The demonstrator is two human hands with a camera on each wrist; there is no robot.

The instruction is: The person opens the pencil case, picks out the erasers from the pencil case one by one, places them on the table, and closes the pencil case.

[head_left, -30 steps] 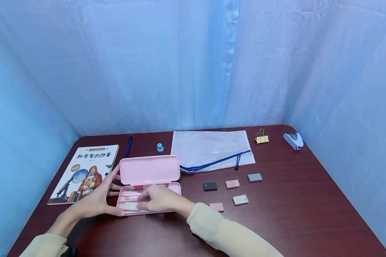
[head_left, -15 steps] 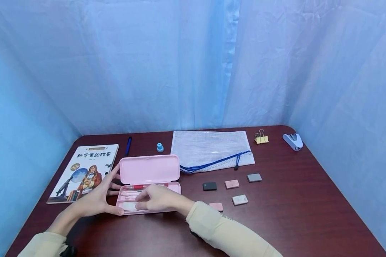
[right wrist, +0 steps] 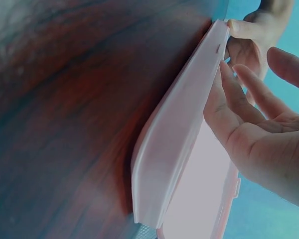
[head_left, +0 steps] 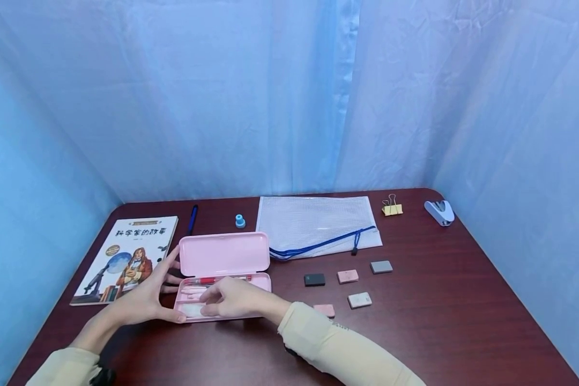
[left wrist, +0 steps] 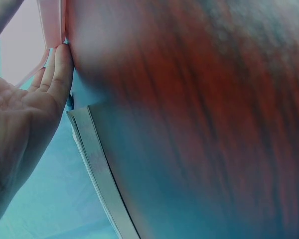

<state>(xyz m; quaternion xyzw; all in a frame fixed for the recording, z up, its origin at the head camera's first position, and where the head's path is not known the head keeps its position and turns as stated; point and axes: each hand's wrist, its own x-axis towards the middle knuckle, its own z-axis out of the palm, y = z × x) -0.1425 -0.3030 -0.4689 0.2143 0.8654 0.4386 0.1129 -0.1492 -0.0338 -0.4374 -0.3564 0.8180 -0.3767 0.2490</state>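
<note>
A pink pencil case [head_left: 224, 254] lies with its lid raised, holding a red pen [head_left: 207, 280] and several pale pink pens [head_left: 193, 290]. In its front compartment is a flat white block like an eraser [head_left: 189, 310]. My left hand [head_left: 145, 297] spans the case's left end, thumb at the front corner and straight fingers against the side. My right hand [head_left: 238, 297] reaches into the case, its loosely bent fingertips at the white block's right end. In the right wrist view, its thumb and fingers stand apart. The left wrist view shows the left fingers touching the case's edge.
Several small erasers [head_left: 359, 299] lie right of the case. Behind are a mesh zip bag [head_left: 318, 222], a blue-topped piece [head_left: 240, 221], a blue pen [head_left: 193, 220], a yellow binder clip [head_left: 392, 208] and a light blue stapler-like tool [head_left: 439, 212]. A book [head_left: 125, 262] lies left.
The white block has slid slightly left in the front compartment, and my right fingertips have shifted a little left with it. My left hand stays at the case's left end.
</note>
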